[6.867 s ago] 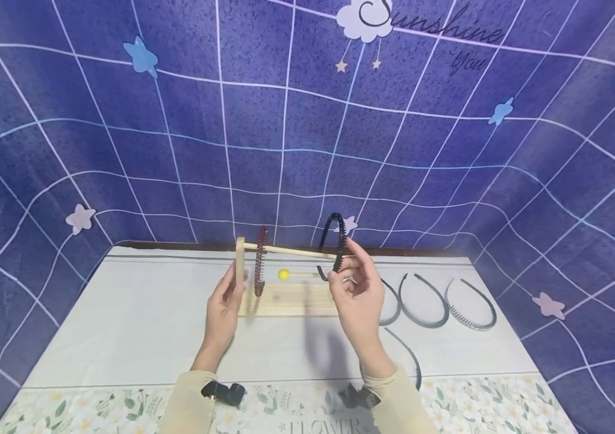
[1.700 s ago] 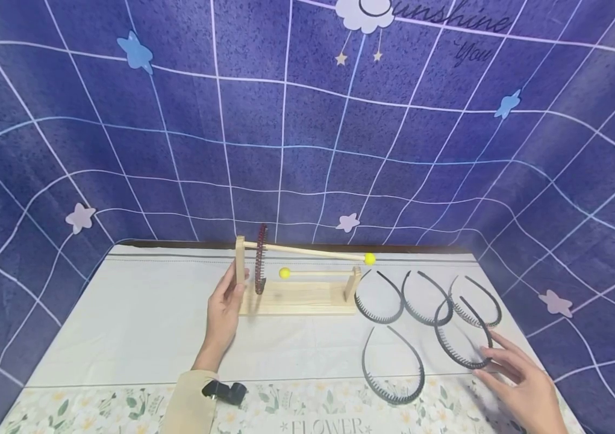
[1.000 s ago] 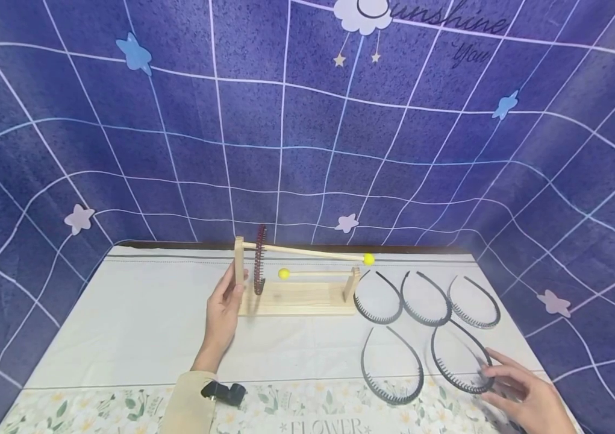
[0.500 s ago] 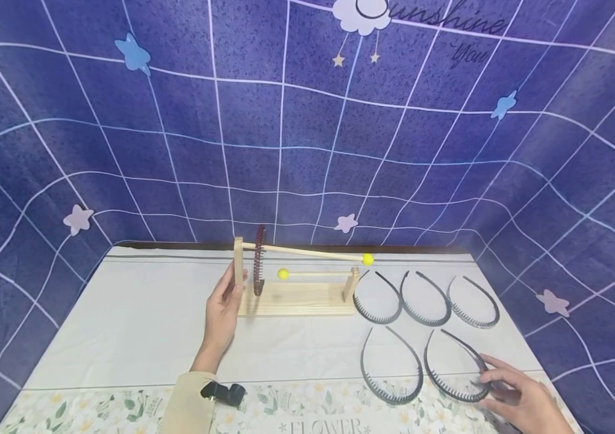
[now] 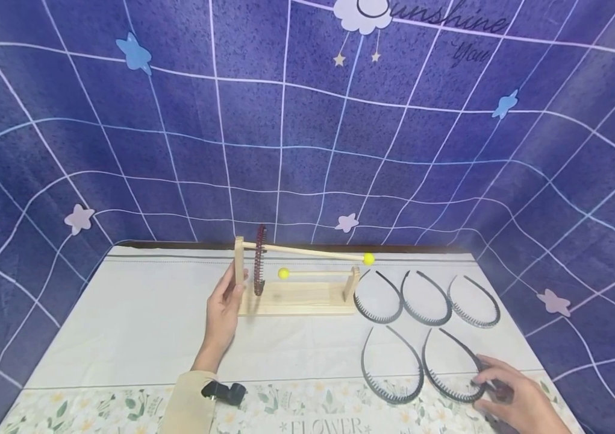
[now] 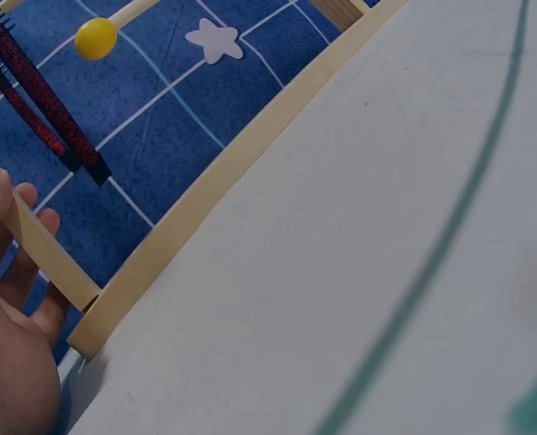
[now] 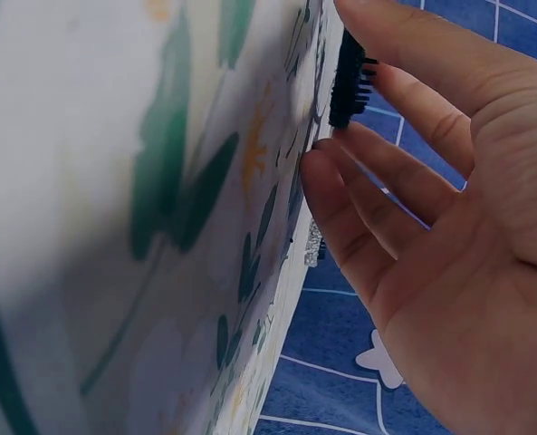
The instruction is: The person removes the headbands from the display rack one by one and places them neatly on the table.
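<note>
My left hand (image 5: pixel 221 316) grips the left upright (image 5: pixel 239 262) of a wooden stand; the left wrist view shows its fingers wrapped round that post (image 6: pixel 51 258). A dark red toothed headband (image 5: pixel 259 265) hangs on the stand's upper rod (image 5: pixel 312 252), close to the upright. At lower right, my right hand (image 5: pixel 515 395) pinches the right side of a black toothed headband (image 5: pixel 437 384), which lies on the cloth. In the right wrist view, thumb and fingers close on its dark toothed band (image 7: pixel 348 82).
Three headbands, left (image 5: pixel 385 318), middle (image 5: pixel 432 323) and right (image 5: pixel 482 326), form a row right of the stand. Another headband (image 5: pixel 391 399) lies beside the held one. The stand's lower rod (image 5: pixel 315 273) and upper rod end in yellow balls. A purple grid backdrop (image 5: pixel 307 120) stands behind.
The right hand has brought the black headband from the upper rod to the lower right. It came down onto the cloth and shifted slightly left. The left hand has stayed on the upright.
</note>
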Available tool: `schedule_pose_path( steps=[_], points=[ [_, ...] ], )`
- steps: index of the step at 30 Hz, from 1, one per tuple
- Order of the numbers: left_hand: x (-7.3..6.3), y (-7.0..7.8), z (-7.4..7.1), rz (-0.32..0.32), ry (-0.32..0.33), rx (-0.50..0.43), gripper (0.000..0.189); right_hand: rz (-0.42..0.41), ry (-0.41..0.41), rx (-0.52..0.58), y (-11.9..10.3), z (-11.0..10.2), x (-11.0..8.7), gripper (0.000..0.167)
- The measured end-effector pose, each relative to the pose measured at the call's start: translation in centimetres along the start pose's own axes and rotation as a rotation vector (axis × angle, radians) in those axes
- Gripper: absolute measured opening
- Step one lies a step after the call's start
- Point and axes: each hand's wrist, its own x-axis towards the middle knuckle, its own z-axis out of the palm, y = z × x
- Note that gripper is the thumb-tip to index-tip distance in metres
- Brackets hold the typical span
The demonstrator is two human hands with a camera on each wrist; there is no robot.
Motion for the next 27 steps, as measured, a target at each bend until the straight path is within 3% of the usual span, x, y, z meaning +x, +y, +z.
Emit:
schedule_pose_path(
  steps=[17, 27],
  points=[
    [0.02, -0.07, -0.12, -0.016, -0.012, 0.027, 0.056, 0.032, -0.015, 0.012, -0.13, 0.0, 0.05, 0.054],
    [-0.08, 0.06, -0.09, -0.012, -0.017, 0.026, 0.056, -0.027, 0.05, -0.033, -0.25, -0.04, 0.17, 0.058]
  ],
)
